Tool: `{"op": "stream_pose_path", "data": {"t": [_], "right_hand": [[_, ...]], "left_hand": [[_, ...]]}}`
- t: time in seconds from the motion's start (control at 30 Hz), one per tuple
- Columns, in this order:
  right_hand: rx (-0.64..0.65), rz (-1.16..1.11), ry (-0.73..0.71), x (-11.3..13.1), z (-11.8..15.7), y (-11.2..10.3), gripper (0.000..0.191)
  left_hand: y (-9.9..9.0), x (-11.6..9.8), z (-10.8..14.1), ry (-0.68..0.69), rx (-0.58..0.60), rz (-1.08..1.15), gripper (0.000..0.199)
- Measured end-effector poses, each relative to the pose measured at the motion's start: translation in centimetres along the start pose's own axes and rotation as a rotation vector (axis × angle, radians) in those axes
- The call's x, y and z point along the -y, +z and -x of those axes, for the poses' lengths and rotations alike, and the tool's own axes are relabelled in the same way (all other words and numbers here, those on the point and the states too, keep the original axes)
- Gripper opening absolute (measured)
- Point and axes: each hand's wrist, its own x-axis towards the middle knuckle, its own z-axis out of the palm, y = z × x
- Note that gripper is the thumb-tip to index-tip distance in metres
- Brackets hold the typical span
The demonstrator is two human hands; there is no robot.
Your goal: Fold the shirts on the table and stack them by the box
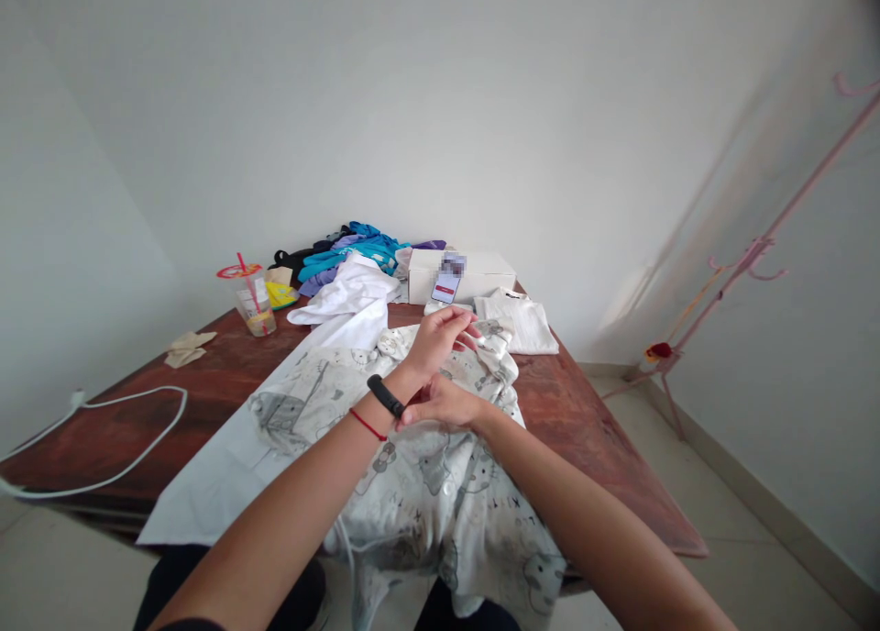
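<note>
A white garment with grey cartoon print point(419, 484) lies rumpled over the table and hangs off its front edge. Above its upper part is my left hand point(444, 342), fingers slightly curled and apart, holding nothing I can see. A black band and a red string circle my left wrist. Below it, my right hand point(440, 404) reaches under the left wrist, its thumb beside the black band; most of its fingers are hidden. Under the printed garment a plain white cloth point(213, 484) spreads toward the left front.
On the wooden table point(591, 429), a phone point(448, 280) leans against a white box point(488, 269). Coloured clothes point(364, 250) are heaped at the back. A plastic cup point(257, 308) and white cable point(158, 390) are left; a folded white garment point(526, 324) is right.
</note>
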Motion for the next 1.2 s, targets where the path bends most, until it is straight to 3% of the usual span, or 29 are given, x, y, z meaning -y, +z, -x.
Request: {"op": "stream_pose_path", "data": {"t": [0.23,0.47,0.73,0.83,1.0,1.1,1.2], "right_hand": [[-0.092,0.045,0.045,0.3,-0.1,-0.1,0.040],[-0.239,-0.032,0.077,0.0,-0.2,-0.5,0.044],[-0.237,0.011,0.132,1.0,0.2,-0.5,0.054],[-0.400,0.180,0.101,2.2,0.6,-2.2,0.047],[-0.938,0.697,-0.006,4.8,2.8,-7.1,0.031],[-1.206,1.024,0.197,6.0,5.0,-9.7,0.029],[-1.223,1.150,0.546,6.0,6.7,-11.6,0.033]], "left_hand": [[-0.8,-0.1,-0.6,-0.058,-0.096,0.028,0.024],[-2.9,-0.1,-0.6,-0.048,-0.163,0.002,0.026],[-4.6,0.8,-1.2,-0.020,-0.186,-0.081,0.027],[-6.5,1.9,-1.3,-0.032,-0.136,-0.213,0.029],[-12.9,3.6,-0.7,-0.025,-0.080,-0.762,0.031],[-16.8,3.6,0.1,-0.178,-0.012,-1.094,0.052],[-19.0,3.0,0.9,-0.317,0.073,-1.246,0.070]]}}
